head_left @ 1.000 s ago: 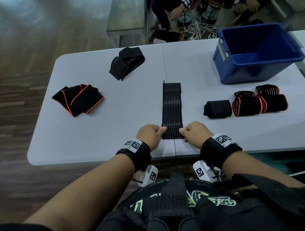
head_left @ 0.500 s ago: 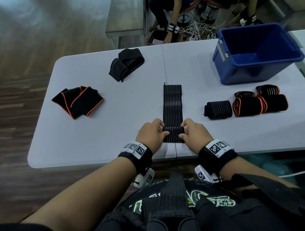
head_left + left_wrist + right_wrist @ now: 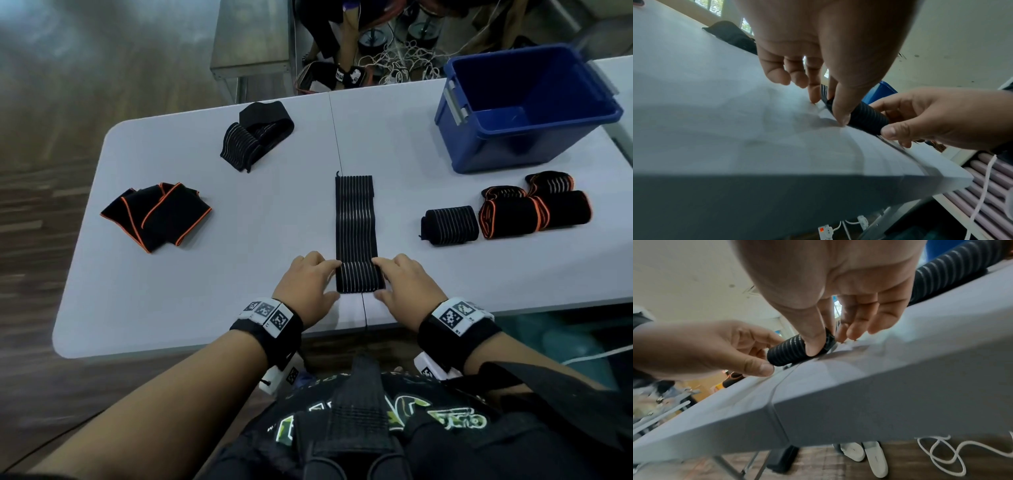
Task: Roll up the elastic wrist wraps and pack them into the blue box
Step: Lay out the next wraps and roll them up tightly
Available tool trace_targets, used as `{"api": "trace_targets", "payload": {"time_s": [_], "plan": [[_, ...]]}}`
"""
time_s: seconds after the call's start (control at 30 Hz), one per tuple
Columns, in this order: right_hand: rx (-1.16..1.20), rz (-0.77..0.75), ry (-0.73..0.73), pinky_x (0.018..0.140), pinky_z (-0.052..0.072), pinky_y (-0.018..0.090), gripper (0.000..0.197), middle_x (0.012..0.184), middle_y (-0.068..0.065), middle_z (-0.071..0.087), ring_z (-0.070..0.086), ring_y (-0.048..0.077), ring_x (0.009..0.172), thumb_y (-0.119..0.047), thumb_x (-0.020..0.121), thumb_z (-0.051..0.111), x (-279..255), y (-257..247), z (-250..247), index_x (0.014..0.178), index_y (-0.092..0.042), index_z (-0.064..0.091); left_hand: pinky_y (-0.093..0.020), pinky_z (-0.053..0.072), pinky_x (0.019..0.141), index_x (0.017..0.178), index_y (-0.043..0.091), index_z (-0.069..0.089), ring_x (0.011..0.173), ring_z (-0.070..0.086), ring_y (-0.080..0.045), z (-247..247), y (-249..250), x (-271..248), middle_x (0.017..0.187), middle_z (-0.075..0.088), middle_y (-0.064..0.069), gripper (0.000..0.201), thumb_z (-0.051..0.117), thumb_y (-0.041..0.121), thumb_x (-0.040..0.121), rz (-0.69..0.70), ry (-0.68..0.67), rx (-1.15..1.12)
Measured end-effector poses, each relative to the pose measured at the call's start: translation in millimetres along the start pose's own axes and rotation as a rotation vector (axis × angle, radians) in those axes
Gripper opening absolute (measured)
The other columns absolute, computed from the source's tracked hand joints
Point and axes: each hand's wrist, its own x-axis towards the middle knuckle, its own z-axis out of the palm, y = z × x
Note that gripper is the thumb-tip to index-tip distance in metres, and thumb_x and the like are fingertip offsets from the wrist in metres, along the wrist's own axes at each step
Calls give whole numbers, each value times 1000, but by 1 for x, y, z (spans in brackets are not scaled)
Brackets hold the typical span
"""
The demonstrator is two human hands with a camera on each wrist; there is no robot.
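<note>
A black wrist wrap with thin white stripes (image 3: pixel 355 219) lies lengthwise on the grey table (image 3: pixel 191 294), its near end wound into a small roll (image 3: pixel 358 277) (image 3: pixel 865 117) (image 3: pixel 789 352). My left hand (image 3: pixel 308 284) (image 3: pixel 830 91) pinches the roll's left end between thumb and fingers. My right hand (image 3: pixel 404 284) (image 3: pixel 824 337) pinches the right end the same way. The blue box (image 3: pixel 527 106) stands open at the far right. Beside it lie rolled wraps: one striped (image 3: pixel 449 225) and others edged in orange (image 3: pixel 507 216).
Unrolled wraps lie on the left: an orange-edged pile (image 3: pixel 157 214) and a striped pile (image 3: pixel 257 135). The table's near edge is just below my wrists. Beyond the far edge a person crouches among cables (image 3: pixel 400 51).
Both hands have rolled the wrap's near end away from me, so the roll is thicker and sits farther up the table, and the flat length is shorter.
</note>
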Motion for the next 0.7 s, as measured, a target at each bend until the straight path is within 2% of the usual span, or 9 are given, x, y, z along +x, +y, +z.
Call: {"api": "trace_targets", "payload": {"time_s": [0.13, 0.2, 0.27, 0.37, 0.47, 0.7], "plan": [[138, 65, -24, 94, 44, 34, 52, 109, 2, 51, 52, 21, 105, -32, 94, 61, 9, 1, -6, 144, -27, 46, -34, 45, 92, 132, 32, 58, 103, 51, -17, -2, -2, 6, 104, 55, 7, 48, 72, 43, 87, -53, 11, -92], [159, 59, -12, 83, 42, 32, 34, 96, -1, 51, 53, 21, 96, -32, 97, 56, 10, 0, -8, 131, -26, 57, -33, 46, 83, 125, 33, 62, 92, 55, -16, -2, -4, 9, 91, 53, 10, 39, 69, 45, 88, -75, 9, -150], [185, 59, 7, 75, 38, 30, 20, 84, -5, 50, 53, 20, 86, -31, 100, 51, 9, -3, -10, 111, -20, 64, -32, 44, 76, 118, 31, 66, 86, 56, -16, -4, -3, 10, 87, 55, 9, 31, 65, 46, 91, -117, 3, -200], [196, 86, 44, 68, 35, 31, 31, 78, -1, 55, 54, 22, 78, -34, 103, 46, 11, -3, -11, 87, -13, 62, -33, 48, 76, 101, 24, 69, 86, 58, -16, -6, 2, 11, 90, 63, 3, 27, 59, 48, 95, -180, -19, -266], [167, 107, 52, 65, 34, 33, 42, 73, 4, 56, 53, 24, 74, -36, 104, 42, 14, -3, -10, 75, -10, 57, -30, 47, 68, 89, 24, 68, 78, 60, -14, -6, 7, 12, 80, 64, 6, 32, 54, 52, 97, -232, -57, -294], [103, 155, 28, 67, 34, 33, 46, 68, 1, 51, 51, 23, 72, -39, 105, 38, 18, -8, -12, 66, -16, 48, -33, 49, 75, 92, 19, 70, 83, 62, -18, -13, 14, 18, 86, 68, 0, 38, 51, 51, 100, -290, -127, -309]]}}
